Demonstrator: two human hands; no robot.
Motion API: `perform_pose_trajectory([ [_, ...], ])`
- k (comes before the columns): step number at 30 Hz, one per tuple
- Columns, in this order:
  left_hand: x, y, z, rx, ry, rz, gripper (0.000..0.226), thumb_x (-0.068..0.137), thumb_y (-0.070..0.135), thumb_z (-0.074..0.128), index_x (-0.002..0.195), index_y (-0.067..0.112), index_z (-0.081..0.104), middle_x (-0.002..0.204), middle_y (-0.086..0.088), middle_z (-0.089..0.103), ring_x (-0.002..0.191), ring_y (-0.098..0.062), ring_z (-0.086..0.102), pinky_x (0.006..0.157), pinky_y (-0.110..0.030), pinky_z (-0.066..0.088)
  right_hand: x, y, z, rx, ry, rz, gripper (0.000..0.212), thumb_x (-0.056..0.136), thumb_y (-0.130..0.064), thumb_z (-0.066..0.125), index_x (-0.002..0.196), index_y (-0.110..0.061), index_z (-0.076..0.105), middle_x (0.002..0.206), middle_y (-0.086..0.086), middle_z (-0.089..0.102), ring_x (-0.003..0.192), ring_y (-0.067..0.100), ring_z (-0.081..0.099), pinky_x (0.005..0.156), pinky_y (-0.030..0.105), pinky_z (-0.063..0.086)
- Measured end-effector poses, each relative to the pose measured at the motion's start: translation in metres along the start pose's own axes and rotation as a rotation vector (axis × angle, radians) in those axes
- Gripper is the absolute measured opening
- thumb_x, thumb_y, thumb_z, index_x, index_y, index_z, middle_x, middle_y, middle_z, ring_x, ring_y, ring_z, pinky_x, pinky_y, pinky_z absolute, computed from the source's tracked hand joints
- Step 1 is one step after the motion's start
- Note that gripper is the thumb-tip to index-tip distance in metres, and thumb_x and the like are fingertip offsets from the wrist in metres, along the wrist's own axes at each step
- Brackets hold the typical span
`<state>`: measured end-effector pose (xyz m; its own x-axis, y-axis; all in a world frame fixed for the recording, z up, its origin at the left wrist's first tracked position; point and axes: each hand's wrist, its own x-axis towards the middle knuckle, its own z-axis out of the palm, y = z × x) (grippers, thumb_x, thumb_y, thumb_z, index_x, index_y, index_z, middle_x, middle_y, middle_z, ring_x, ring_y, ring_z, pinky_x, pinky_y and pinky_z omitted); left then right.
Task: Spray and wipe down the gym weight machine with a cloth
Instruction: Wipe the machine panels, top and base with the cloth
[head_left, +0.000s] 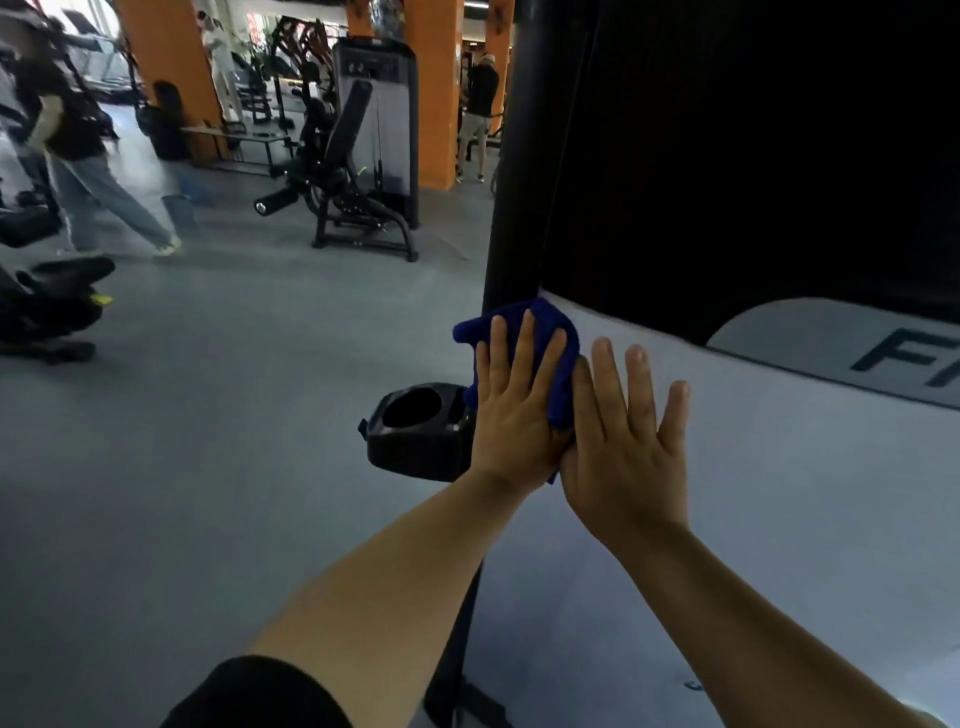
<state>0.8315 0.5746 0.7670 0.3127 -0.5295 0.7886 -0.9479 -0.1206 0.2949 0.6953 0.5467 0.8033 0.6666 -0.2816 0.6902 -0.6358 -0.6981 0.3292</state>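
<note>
Forearms, two, bare, reach in from 6 o'clock. Left hand (511, 410): flat, fingers straight, presses cloth (550, 338) against panel (753, 467); grip apart, nothing clamped. Right hand (631, 441): flat, fingers spread, rests on panel just beside the left, thumb edge touching cloth. Cloth: blue, bunched, at panel's upper left corner, toward 11 o'clock from the hands, against post (524, 182). Cup holder (415, 431): black, at 9 o'clock of the left hand. Spray bottle: none visible. Progress, judged: wiping underway at one corner; rest of the panel toward 3 o'clock likely remains.
</note>
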Motion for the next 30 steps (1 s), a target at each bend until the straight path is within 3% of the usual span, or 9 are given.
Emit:
perform_pose_trajectory([
  [3,-0.020,-0.007,0.020,-0.003,0.055,-0.006,0.080,0.102,0.053,0.036,0.159,0.034,-0.017,0.167,0.008,-0.026,0.155,-0.031,-0.013,0.127,-0.052,-0.005,-0.019,-0.009,0.018,0.013,-0.004,0.010,0.072,0.098,-0.035,0.024,0.162,-0.009,0.004,0.171,0.011,0.003,0.156,0.032,-0.016,0.123,0.055,-0.016],
  [6,-0.049,-0.018,0.040,-0.004,0.070,-0.013,0.074,0.104,0.055,0.031,0.162,0.029,-0.008,0.169,0.005,-0.008,0.155,-0.027,-0.017,0.127,-0.051,-0.004,-0.045,-0.021,0.041,0.003,-0.037,-0.009,0.073,0.099,-0.036,0.023,0.162,-0.010,-0.002,0.171,0.009,-0.003,0.156,0.030,-0.019,0.121,0.055,-0.020],
  [11,-0.097,-0.034,0.069,0.031,0.048,-0.009,0.093,0.099,0.046,0.053,0.160,0.032,-0.017,0.167,0.007,-0.023,0.155,-0.027,-0.019,0.127,-0.055,0.000,-0.077,-0.023,0.064,-0.058,-0.028,-0.049,0.068,0.103,-0.037,0.021,0.164,-0.012,0.004,0.172,0.007,0.002,0.156,0.030,-0.017,0.122,0.054,-0.018],
  [14,-0.116,-0.041,0.079,0.030,0.027,-0.007,0.087,0.102,0.048,0.046,0.159,0.034,-0.019,0.167,0.006,-0.019,0.155,-0.026,-0.020,0.126,-0.057,0.003,-0.083,-0.022,0.072,-0.063,0.049,-0.040,0.063,0.107,-0.036,0.015,0.164,-0.014,0.002,0.172,0.005,-0.003,0.157,0.028,-0.015,0.124,0.052,-0.016],
  [19,-0.140,-0.053,0.099,0.017,0.064,-0.023,0.086,0.103,0.048,0.046,0.159,0.035,-0.017,0.169,0.003,-0.009,0.155,-0.032,-0.012,0.126,-0.057,0.003,-0.113,-0.028,0.098,-0.050,0.106,-0.008,0.065,0.105,-0.033,0.026,0.165,-0.016,0.009,0.172,0.005,0.000,0.158,0.029,-0.006,0.124,0.053,-0.015],
  [22,-0.156,-0.056,0.110,-0.001,0.084,-0.018,0.079,0.105,0.049,0.040,0.160,0.035,-0.015,0.168,-0.004,0.000,0.154,-0.035,-0.006,0.126,-0.056,0.003,-0.152,-0.033,0.125,-0.034,0.103,0.023,0.069,0.100,-0.030,0.034,0.165,-0.017,0.012,0.173,0.004,0.000,0.158,0.027,-0.010,0.124,0.054,-0.014],
  [26,-0.177,-0.063,0.121,0.014,0.071,0.012,0.088,0.100,0.045,0.049,0.160,0.036,-0.015,0.168,-0.005,0.001,0.155,-0.036,-0.005,0.125,-0.060,0.006,-0.204,-0.035,0.156,-0.027,0.077,0.029,0.080,0.092,-0.031,0.052,0.164,-0.020,0.018,0.172,0.002,0.004,0.158,0.027,-0.008,0.125,0.055,-0.009],
  [30,-0.195,-0.074,0.135,0.035,0.073,0.075,0.088,0.100,0.046,0.049,0.161,0.033,-0.014,0.169,0.000,-0.007,0.156,-0.033,-0.009,0.126,-0.059,0.006,-0.217,-0.039,0.170,0.001,0.134,0.070,0.079,0.092,-0.033,0.054,0.163,-0.019,0.020,0.172,0.002,0.005,0.158,0.028,-0.009,0.125,0.055,-0.010],
])
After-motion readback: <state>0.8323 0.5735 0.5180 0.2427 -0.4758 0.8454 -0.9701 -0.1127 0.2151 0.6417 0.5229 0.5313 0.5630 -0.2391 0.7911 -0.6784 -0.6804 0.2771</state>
